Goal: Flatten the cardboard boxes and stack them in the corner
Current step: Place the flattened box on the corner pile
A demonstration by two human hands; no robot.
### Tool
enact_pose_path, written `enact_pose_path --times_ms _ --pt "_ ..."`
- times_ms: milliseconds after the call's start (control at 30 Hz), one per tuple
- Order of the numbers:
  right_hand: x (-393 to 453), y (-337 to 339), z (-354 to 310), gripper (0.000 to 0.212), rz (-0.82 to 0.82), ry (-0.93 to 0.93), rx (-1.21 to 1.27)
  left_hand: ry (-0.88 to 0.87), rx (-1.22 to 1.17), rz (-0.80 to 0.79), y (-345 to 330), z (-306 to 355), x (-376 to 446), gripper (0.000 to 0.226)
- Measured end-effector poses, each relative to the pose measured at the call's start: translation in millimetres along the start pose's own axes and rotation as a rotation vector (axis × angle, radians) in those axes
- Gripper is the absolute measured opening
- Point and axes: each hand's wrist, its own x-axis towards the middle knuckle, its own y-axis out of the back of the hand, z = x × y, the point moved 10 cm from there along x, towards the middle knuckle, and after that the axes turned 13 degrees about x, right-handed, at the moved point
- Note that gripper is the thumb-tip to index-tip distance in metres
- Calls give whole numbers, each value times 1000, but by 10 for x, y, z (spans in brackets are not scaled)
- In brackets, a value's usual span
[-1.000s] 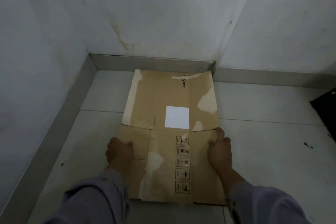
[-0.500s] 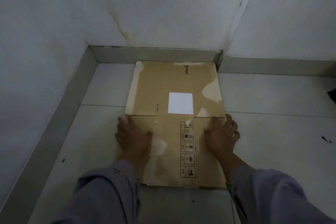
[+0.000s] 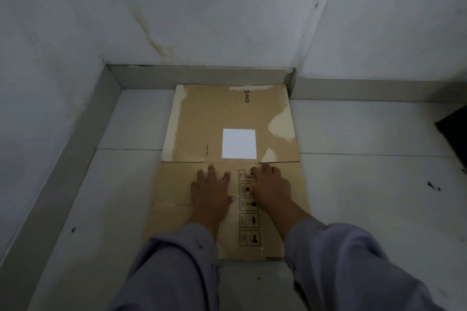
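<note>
Both hands lie palm-down, fingers straight and spread, gripping nothing. The left hand (image 3: 211,188) and the right hand (image 3: 271,185) press side by side on the near panel of the flattened cardboard box (image 3: 217,118), fingertips pointing to 12 o'clock, just short of the fold line. Half a second ago they were apart, one at each side edge of the panel; now they have drawn in to its middle, almost touching, with the printed column of handling symbols (image 3: 249,207) between them and partly under the right hand. A second ago they were curled on the edges.

The box lies flat on the tiled floor (image 3: 366,184), its far edge at 12 o'clock against the baseboard (image 3: 197,76) in the corner, its white label (image 3: 239,143) just beyond the fingertips. Grey sleeves (image 3: 341,267) fill the 6 o'clock side. A dark object (image 3: 454,129) sits at 3 o'clock.
</note>
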Motion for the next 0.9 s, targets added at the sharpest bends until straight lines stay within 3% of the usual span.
enact_pose_path --times_ms 167,300,533,900 --pt "-202 171 50 50 -101 24 14 -49 125 45 334 132 -225 46" --pt "-413 626 82 46 -73 -23 19 -105 196 101 875 318 -490 38" --pt "-1377 1936 -269 43 -75 -79 103 -170 235 81 2234 484 -1491 33" --pt "-3154 4456 -439 33 1 -199 239 -213 196 52 4763 427 -3177 46"
